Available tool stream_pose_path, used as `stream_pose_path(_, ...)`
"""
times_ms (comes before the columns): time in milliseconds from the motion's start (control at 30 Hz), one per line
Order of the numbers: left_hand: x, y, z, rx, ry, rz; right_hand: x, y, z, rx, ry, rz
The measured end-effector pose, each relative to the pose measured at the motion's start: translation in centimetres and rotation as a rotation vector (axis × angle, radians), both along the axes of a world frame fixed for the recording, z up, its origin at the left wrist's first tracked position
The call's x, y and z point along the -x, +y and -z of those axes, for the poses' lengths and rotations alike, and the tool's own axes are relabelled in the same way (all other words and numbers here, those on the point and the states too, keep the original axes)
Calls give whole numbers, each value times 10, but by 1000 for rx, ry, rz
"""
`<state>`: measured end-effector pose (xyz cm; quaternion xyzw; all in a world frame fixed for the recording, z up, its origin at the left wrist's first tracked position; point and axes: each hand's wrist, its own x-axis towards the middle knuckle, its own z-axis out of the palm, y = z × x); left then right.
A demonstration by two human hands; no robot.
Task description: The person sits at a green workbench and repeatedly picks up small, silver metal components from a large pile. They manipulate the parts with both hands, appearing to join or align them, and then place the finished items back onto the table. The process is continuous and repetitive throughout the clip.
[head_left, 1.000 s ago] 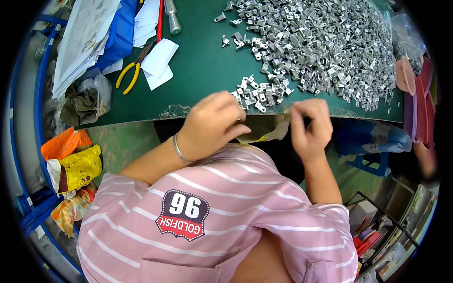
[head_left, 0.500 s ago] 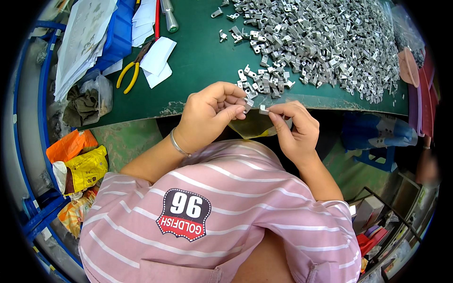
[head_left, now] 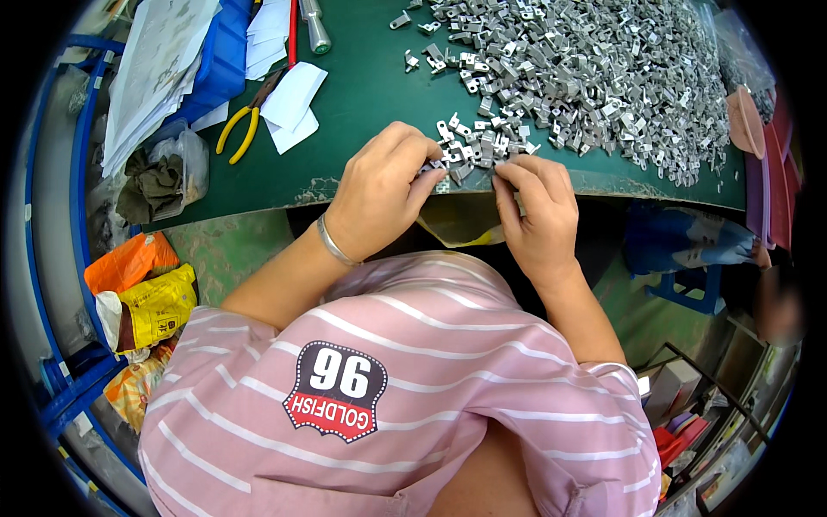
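Observation:
My left hand (head_left: 379, 191), with a metal bangle on its wrist, is closed at the green table's front edge. Small silver metal brackets (head_left: 430, 167) show between its thumb and fingers, partly covered by them. My right hand (head_left: 543, 211) is bent at the near right side of a small heap of brackets (head_left: 469, 148). Its thumb and index tips are close together beside that heap; whatever they pinch is too small to make out. Behind lies a large pile of the same L-shaped brackets (head_left: 594, 86), each with a hole.
Yellow-handled pliers (head_left: 239, 133) and white paper slips (head_left: 293, 99) lie on the table's left, near a blue bin (head_left: 220, 65) and a clear tub with dark cloth (head_left: 155, 189). A yellow-edged open bag (head_left: 465, 226) hangs below the table edge. A blue stool (head_left: 689, 293) stands right.
My right hand has moved up from in front of the table edge to the small heap; the bracket seen in its fingertips no longer shows. My left hand has shifted slightly up, its fingers curling over.

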<state>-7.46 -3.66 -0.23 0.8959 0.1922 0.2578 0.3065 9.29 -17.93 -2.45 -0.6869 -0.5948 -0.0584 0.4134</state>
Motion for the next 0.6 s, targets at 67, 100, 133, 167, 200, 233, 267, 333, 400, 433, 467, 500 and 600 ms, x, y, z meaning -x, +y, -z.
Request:
stream_pose_path(67,1,0,-1,56,-13,8,-4,-4,2,-21,14,-78)
stream_pose_path(100,3,0,-2,106,-26,14,-2,-8,1,-24,31,-126)
stream_pose_path(133,5,-1,-3,158,-38,21,0,-12,0,-25,49,-172)
stream_pose_path(167,6,-3,-2,153,-70,33,2,-14,0,-37,45,-204)
stream_pose_path(200,7,-5,-1,149,-103,45,3,-15,2,-36,59,-235)
stream_pose_path(233,8,-7,0,145,-136,57,4,-16,3,-35,73,-266)
stream_pose_path(267,10,-9,1,149,-157,79,4,-15,2,-42,65,-242)
stream_pose_path(333,10,-14,6,127,-181,153,6,-8,0,-58,49,-192)
stream_pose_path(400,8,-14,9,32,-172,238,10,6,-4,-45,44,-90)
stream_pose_path(433,7,-13,8,19,-178,201,10,13,-6,-41,39,-40)
stream_pose_path(467,5,-13,8,6,-185,164,9,16,-5,-52,14,-42)
stream_pose_path(500,2,-13,8,-7,-192,128,7,16,-3,-58,23,-57)
stream_pose_path(600,-6,-13,3,-34,-108,35,0,12,2,-78,44,-96)
